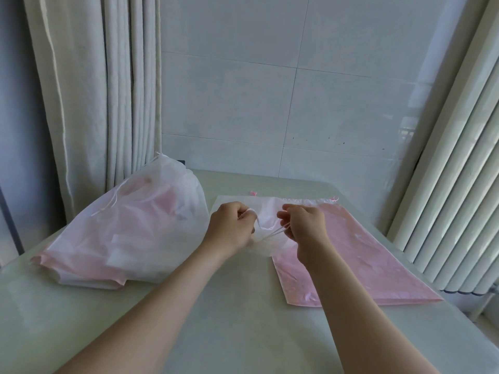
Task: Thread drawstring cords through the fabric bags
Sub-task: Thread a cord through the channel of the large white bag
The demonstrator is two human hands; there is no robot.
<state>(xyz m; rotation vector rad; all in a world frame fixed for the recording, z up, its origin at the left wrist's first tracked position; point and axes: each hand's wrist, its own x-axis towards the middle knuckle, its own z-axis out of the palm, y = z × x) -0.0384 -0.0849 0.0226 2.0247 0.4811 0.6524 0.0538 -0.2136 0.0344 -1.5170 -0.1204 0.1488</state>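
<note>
Worked over the middle of the pale tabletop (243, 325). Held both grips close together, just apart, above a white bag (266, 209) that lay flat near the far edge and partly over a pink bag (356, 255). Kept the left grip (229, 225) closed, fingers curled round a bunched white edge of that bag, a strip of it looped over one fingertip. Pinched thin strands of white cord (272, 234) in the right grip (306, 228), thumb against curled fingers, with the strands pulled taut and slanting down toward the left grip. Could not tell where the strands ended under the hands. Saw two small pink cord ends (253, 193) poking out at the far corners of the flat bags. Left a stuffed, translucent white sack (129, 225) with pink cloth inside on the tabletop's left side, well apart from the grips. Faced a tiled wall (270, 90), with a curtain (89, 90) to the left and a ribbed radiator (459, 190) to the right.
</note>
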